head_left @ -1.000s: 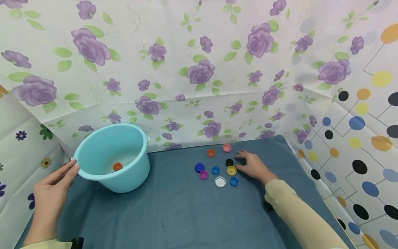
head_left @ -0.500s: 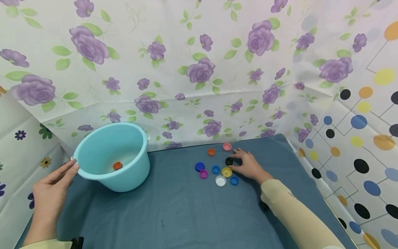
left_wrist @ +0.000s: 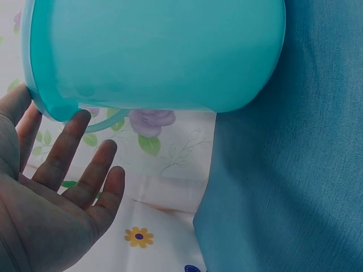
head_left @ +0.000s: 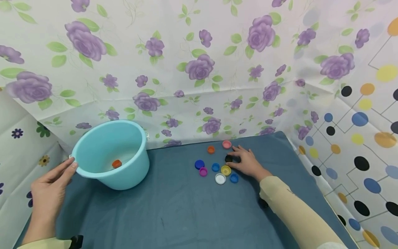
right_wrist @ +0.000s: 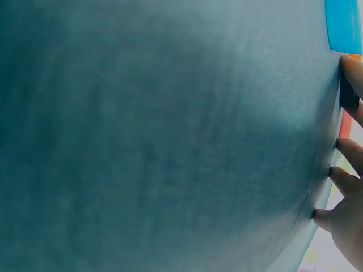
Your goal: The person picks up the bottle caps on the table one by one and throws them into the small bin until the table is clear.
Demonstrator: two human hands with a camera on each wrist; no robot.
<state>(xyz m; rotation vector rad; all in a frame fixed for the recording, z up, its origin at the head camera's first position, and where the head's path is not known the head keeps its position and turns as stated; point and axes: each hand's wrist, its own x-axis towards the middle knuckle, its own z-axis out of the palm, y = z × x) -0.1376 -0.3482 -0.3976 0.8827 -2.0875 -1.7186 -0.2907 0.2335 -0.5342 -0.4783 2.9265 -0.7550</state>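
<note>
My left hand (head_left: 49, 192) pinches the rim of a light-blue bucket (head_left: 125, 180) between thumb and fingers, at the left. The other fingers hang free below the rim in the left wrist view. An orange bottle cap (head_left: 116, 163) lies inside the bucket. On the right, my right hand (head_left: 247, 164) has thumb and index finger on either side of a black bottle cap (head_left: 228, 158), pinching it on the cloth. Just in front of the thumb lies a yellow cap (head_left: 225, 170). In the right wrist view, the hand shows at the right edge with the black cap (right_wrist: 348, 93) between its fingers.
Around the black cap lie a pink cap (head_left: 227, 144), an orange-red cap (head_left: 211, 149), a magenta cap (head_left: 203, 172), a white cap (head_left: 220, 178) and several blue caps. Teal cloth (head_left: 161, 207) covers the table. Flowered sheeting (head_left: 186, 114) stands behind, dotted sheeting (head_left: 351, 145) at right.
My right hand has shifted left, and its thumb and index finger have come round the black cap. The yellow cap has slid slightly left. My left hand still holds the bucket rim.
</note>
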